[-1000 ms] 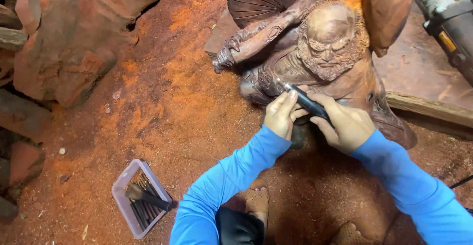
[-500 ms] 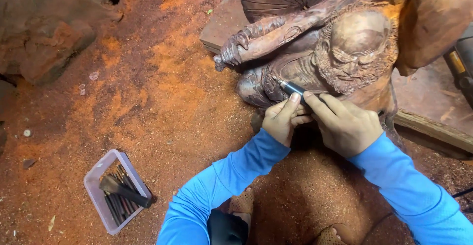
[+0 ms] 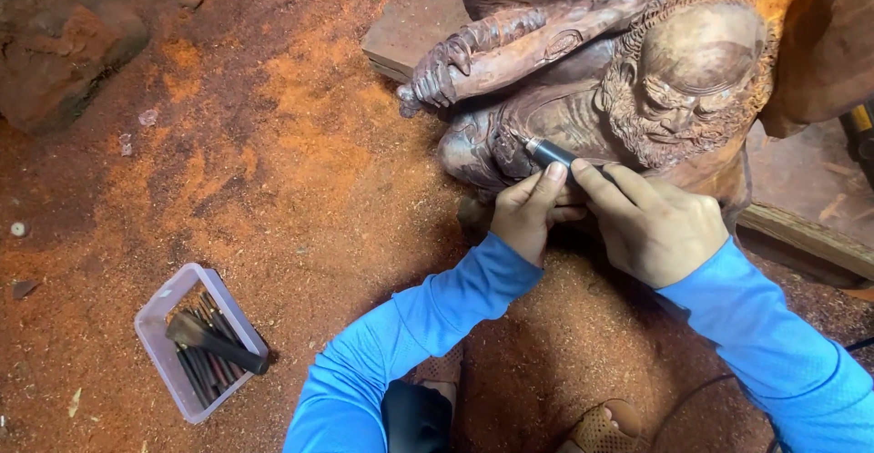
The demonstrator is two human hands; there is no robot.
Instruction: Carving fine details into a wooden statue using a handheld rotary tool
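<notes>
A large reddish-brown wooden carving of a bearded seated figure [image 3: 692, 61] fills the upper right. My right hand [image 3: 657, 221] grips a slim dark rotary carving tool [image 3: 549, 153] like a pen, its tip against the figure's carved sleeve. My left hand [image 3: 528, 212] rests beside it, fingers on the tool's front end, steadying it. Both arms wear bright blue sleeves.
A clear plastic box [image 3: 168, 303] of several carving bits and a dark handle sits lower left on the sawdust-covered floor [image 3: 273, 162]. A rough wood block [image 3: 64, 43] lies upper left. A wooden plank [image 3: 806, 234] runs under the carving at right. My sandalled foot [image 3: 605, 426] shows at the bottom.
The view has shifted closer and right; the carving sits larger in frame. Both hands stay on the tool at the figure's sleeve with only slight movement.
</notes>
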